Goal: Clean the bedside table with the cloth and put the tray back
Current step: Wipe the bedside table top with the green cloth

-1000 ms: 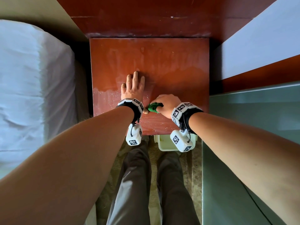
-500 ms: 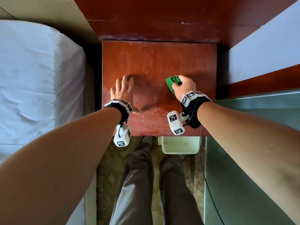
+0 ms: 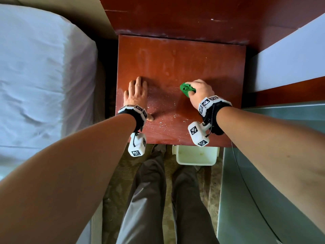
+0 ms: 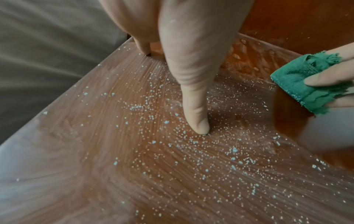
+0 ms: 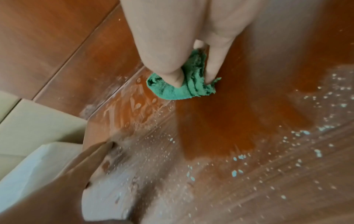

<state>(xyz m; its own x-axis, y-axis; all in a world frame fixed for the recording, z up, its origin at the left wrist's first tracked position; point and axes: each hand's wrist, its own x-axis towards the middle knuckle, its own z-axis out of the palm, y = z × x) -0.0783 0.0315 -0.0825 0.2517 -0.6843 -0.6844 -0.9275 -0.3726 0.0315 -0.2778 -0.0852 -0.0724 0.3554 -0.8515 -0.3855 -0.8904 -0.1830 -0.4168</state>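
The red-brown bedside table (image 3: 175, 55) has white crumbs (image 4: 191, 144) and smears scattered over its near half. My right hand (image 3: 198, 92) grips a bunched green cloth (image 3: 186, 88) and holds it down on the tabletop right of centre; the cloth (image 5: 182, 87) shows pinched between thumb and fingers, and again at the right edge as the cloth (image 4: 306, 84). My left hand (image 3: 137, 94) rests flat on the table's left side, fingers straight, thumb (image 4: 197, 121) touching the crumbs. A pale cream tray (image 3: 196, 154) stands on the floor under the table's front edge.
A bed with white sheets (image 3: 44, 76) lies close on the left. A dark wooden headboard panel (image 3: 175, 16) backs the table. A grey-green surface (image 3: 272, 173) stands on the right. My legs (image 3: 149, 199) stand on the patterned floor in front.
My right hand has carried the cloth from beside the left wrist up and to the right across the table. The left hand has stayed flat on the table's left side.
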